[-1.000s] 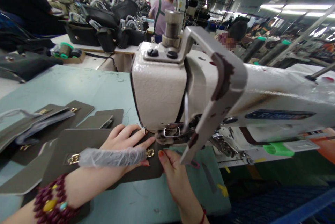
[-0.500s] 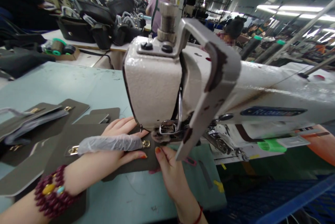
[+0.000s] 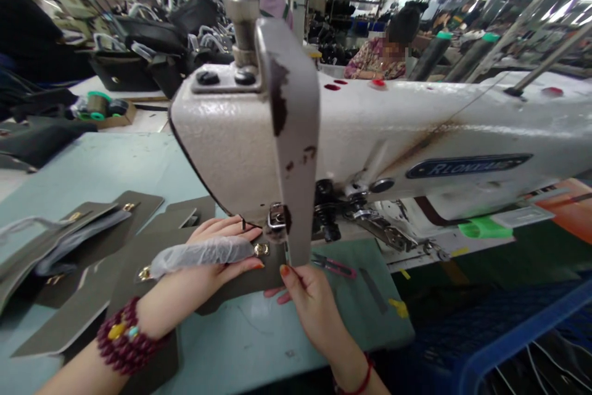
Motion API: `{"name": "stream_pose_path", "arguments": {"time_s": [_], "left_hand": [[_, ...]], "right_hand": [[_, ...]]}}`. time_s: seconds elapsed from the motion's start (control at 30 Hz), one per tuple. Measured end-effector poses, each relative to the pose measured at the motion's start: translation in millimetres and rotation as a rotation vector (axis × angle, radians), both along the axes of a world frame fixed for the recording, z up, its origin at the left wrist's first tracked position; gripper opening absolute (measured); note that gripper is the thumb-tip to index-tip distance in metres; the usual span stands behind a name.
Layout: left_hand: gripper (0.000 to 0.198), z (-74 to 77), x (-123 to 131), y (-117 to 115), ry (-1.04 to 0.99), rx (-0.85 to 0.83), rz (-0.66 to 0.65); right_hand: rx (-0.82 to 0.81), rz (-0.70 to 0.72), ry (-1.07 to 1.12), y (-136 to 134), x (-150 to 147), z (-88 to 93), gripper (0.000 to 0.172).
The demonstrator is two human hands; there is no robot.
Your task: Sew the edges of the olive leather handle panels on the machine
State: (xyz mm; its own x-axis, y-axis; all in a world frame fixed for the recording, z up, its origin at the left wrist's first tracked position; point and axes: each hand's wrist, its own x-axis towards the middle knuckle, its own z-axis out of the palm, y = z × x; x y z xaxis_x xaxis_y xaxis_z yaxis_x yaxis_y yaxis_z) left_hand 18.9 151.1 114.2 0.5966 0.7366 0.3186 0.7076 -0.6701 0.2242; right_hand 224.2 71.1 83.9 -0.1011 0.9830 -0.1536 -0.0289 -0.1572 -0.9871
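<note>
A: Okay, hands?
B: Right hand [image 3: 311, 304] pinches the leather piece [image 3: 246, 283] at its near edge; left hand [image 3: 209, 264] lies flat on it, fingers loose.
A: Piece where?
B: On the surface [image 3: 250, 346], its far end under the sewing machine [image 3: 370, 124] head.

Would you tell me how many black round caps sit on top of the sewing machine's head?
2 on the sewing machine: the left cap, and the right cap beside it, next to the grey lever, which may hide others.

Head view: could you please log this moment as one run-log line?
left hand flat on leather panel | right hand pinching panel edge | panel under sewing machine head
</note>
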Motion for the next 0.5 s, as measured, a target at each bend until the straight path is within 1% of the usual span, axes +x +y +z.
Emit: {"name": "stream_pose_path", "arguments": {"time_s": [0.17,0.3,0.5], "left_hand": [[0.054,3.1,0.7,0.0,0.07,-0.009,-0.009],[0.05,4.2,4.0,-0.2,0.161,0.015,-0.012],[0.044,14.3,13.3,-1.6,0.249,0.02,0.01]], "right_hand": [[-0.001,-0.009,-0.008,-1.6,-2.1,-1.0,0.048],[-0.002,-0.032,-0.015,-0.9,-3.0,-4.3,0.047],[-0.016,-0.021,0.048,0.3,-4.9,-7.9,0.045]]}}
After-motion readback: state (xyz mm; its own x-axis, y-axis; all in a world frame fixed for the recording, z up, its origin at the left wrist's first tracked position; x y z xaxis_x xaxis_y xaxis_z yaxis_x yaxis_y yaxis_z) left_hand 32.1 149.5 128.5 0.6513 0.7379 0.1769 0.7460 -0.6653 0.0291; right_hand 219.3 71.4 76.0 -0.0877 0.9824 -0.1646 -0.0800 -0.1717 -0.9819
